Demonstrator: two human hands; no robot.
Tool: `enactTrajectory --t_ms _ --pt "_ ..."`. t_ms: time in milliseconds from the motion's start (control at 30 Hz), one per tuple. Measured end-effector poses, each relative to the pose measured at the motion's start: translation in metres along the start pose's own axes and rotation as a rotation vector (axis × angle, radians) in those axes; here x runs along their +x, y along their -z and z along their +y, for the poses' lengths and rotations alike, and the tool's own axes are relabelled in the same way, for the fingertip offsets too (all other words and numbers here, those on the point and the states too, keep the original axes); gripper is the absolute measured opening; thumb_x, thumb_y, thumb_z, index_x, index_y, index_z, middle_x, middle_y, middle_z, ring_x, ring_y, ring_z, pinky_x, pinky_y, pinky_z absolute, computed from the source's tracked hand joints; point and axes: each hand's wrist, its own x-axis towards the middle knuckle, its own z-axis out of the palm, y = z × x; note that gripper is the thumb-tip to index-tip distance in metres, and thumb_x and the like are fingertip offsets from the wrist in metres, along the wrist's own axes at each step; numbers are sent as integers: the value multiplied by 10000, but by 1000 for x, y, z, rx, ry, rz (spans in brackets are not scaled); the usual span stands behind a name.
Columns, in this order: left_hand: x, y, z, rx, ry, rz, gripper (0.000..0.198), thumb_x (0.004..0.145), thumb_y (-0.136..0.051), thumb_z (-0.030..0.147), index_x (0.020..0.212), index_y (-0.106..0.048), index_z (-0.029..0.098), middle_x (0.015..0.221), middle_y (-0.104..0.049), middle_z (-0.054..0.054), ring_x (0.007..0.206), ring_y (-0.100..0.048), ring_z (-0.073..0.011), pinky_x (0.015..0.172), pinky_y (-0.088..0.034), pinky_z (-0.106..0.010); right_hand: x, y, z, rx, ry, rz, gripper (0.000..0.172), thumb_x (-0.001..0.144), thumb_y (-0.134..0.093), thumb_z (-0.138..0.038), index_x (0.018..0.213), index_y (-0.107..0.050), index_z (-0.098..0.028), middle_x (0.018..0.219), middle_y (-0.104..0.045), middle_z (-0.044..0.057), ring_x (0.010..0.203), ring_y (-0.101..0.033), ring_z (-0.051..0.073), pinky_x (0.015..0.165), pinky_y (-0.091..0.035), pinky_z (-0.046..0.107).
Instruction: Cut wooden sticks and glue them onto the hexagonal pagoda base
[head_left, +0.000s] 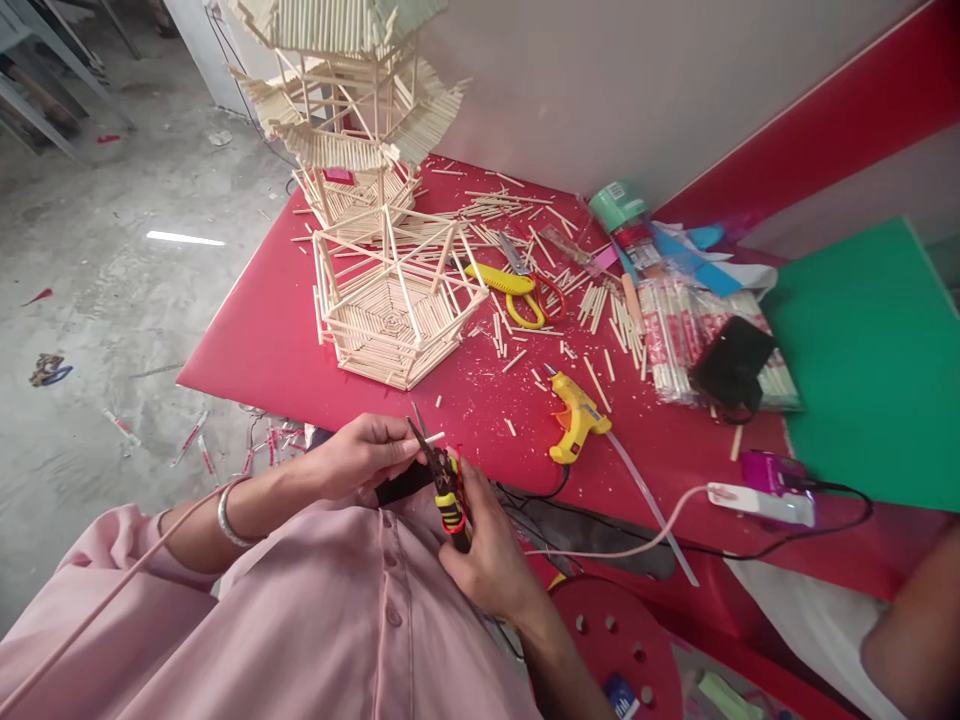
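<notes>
My left hand (375, 448) is closed and pinches a short, pale wooden stick (433, 438). Around a pair of pliers (450, 505) with pointed jaws and yellow-and-black handles, my right hand (484, 550) is closed. The jaws are apart, and the stick lies across them; whether they touch it on both sides I cannot tell. Just beyond my hands stands a hexagonal frame of sticks (394, 320) with a ringed stick floor. A yellow glue gun (577, 418) lies to the right of it on the red table (262, 320).
A tiered stick pagoda (341, 150) rises behind the frame. Yellow-handled scissors (499, 278), red-handled scissors (553, 300) and loose sticks (502, 207) lie about. To the right are packed chopsticks (667, 340), a black object (731, 360), a power strip (761, 503) with cables and someone's arm (919, 625).
</notes>
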Motion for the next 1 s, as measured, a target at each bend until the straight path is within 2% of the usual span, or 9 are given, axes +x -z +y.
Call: enactTrajectory --t_ms 100,267,367,500,567,667,733,833,1000 --pt "0 1 5 213 -115 111 463 858 -614 576 649 -540 169 533 -434 47 467 -360 -75 449 -283 -211 -1 5 -3 56 13 4 953 668 -549 -99 1575 -266 -172 1597 -377 148 1509 -312 301 1230 -281 525" --pt "2 5 9 507 -275 198 417 922 -549 457 622 -544 168 564 -501 27 547 -431 -97 548 -365 -213 0 12 -11 167 -52 28 746 643 -549 -134 1387 -534 -189 1278 -665 104 1204 -624 283 1064 -493 428" --pt "3 5 5 584 -382 244 383 936 -549 439 674 -621 170 584 -561 7 564 -494 -117 572 -394 -224 -4 16 -14 362 -132 -84 666 639 -549 -162 1302 -593 -214 983 -706 36 878 -668 203 827 -567 328" --pt "6 2 -3 554 -500 258 370 944 -563 443 722 -681 171 653 -635 -34 624 -580 -147 628 -443 -239 -11 19 -13 618 -173 -289 678 646 -558 -205 1324 -570 -210 931 -659 38 722 -609 163 650 -528 290" --pt "10 1 -10 569 -511 301 357 949 -563 420 730 -690 170 648 -623 -32 605 -563 -140 611 -435 -234 -12 18 -9 413 -162 -158 679 668 -560 -201 1346 -551 -211 984 -659 64 807 -632 203 740 -554 347" --pt "20 1 -25 722 -533 453 352 961 -535 347 689 -672 170 596 -535 -7 543 -476 -117 566 -400 -224 -9 13 -1 -151 -161 246 663 719 -564 -206 1379 -512 -201 1125 -646 133 1037 -635 308 904 -541 455" --pt "29 0 -35 860 -571 512 320 972 -493 294 756 -696 172 653 -558 -24 584 -508 -128 590 -420 -229 -3 11 3 -402 -179 371 666 747 -569 -221 1405 -476 -186 1179 -632 167 1098 -623 350 912 -537 482" --pt "42 -3 -45 1059 -584 516 300 978 -419 209 958 -716 174 818 -630 -72 706 -589 -161 627 -466 -240 10 14 1 -567 -263 319 688 779 -574 -229 1446 -426 -150 1148 -632 180 1049 -646 356 850 -550 462" --pt "50 -5 -50 1297 -600 561 277 986 -422 180 1019 -697 190 864 -673 -87 784 -613 -196 642 -494 -264 24 24 -6 -639 -308 234 754 768 -633 -268 1475 -404 -137 1113 -624 176 1043 -647 366 818 -542 431"
